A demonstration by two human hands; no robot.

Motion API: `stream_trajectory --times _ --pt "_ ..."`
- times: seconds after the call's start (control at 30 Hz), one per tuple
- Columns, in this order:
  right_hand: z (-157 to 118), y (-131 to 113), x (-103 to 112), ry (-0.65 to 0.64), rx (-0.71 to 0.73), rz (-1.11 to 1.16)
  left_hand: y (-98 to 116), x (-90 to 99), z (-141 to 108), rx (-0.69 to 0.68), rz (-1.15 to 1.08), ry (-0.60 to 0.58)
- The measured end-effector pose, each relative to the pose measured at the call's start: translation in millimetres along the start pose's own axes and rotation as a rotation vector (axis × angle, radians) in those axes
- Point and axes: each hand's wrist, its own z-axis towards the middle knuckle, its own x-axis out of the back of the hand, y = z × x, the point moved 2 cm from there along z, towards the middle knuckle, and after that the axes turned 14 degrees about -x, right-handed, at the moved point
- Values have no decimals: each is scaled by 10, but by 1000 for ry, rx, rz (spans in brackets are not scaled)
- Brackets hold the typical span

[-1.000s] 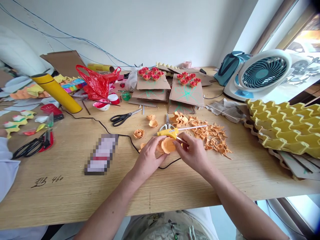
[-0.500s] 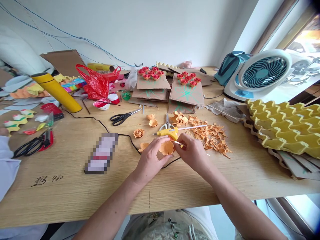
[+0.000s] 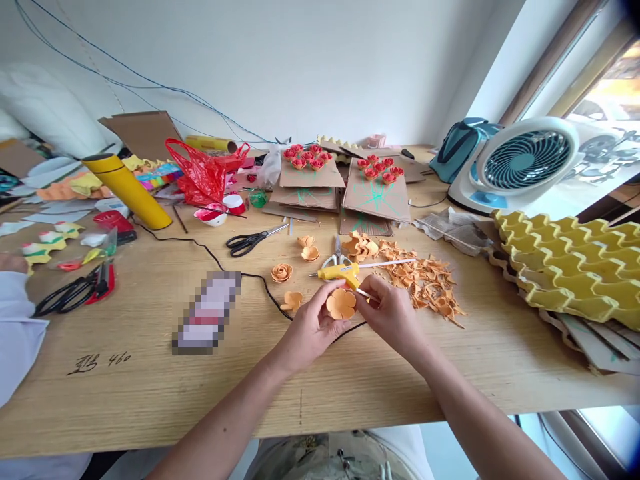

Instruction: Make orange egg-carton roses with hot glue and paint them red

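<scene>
My left hand [image 3: 313,328] grips an orange petal cup [image 3: 341,304] between thumb and fingers, its petals facing up. Close on its right, my right hand [image 3: 393,312] pinches a thin white stick [image 3: 369,294] whose tip reaches the cup's edge. Just beyond both hands lies a yellow glue gun [image 3: 340,272] with a clear glue stick at its back. Silver-handled scissors [image 3: 338,252] rest behind it. To the left sit a rolled orange rose [image 3: 281,273], a loose petal cup [image 3: 293,301] and two more petal pieces [image 3: 309,253].
Orange scraps [image 3: 425,273] are heaped right of the glue gun. Black scissors [image 3: 253,241], a phone-like blurred object [image 3: 207,313] and a black cord [image 3: 265,283] lie left. Yellow egg trays [image 3: 570,267] and a fan [image 3: 525,157] stand right. Cardboard with red flowers [image 3: 377,193] is behind. Another person's sleeve [image 3: 20,340] shows left.
The petal cup has turned in my left hand and now shows its open face more fully. My right hand keeps its pinch on the stick. The whole view has shifted slightly.
</scene>
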Motion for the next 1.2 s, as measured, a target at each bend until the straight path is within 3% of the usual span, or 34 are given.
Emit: stream_trajectory --times 0.2,0.37,0.57,0.93,1.2 --pt "-17 -7 49 -27 90 19 -28 -2 8 49 36 30" --pt "-43 -54 40 7 248 -3 -35 -8 -12 64 126 -23" --pt "-40 -43 16 42 275 -24 -56 -5 -15 89 172 -23" --pt "-61 -34 -1 106 306 -168 -115 -44 -4 131 -187 -15" --pt "-86 -17 -42 165 353 -250 -108 -48 9 188 -290 -14"
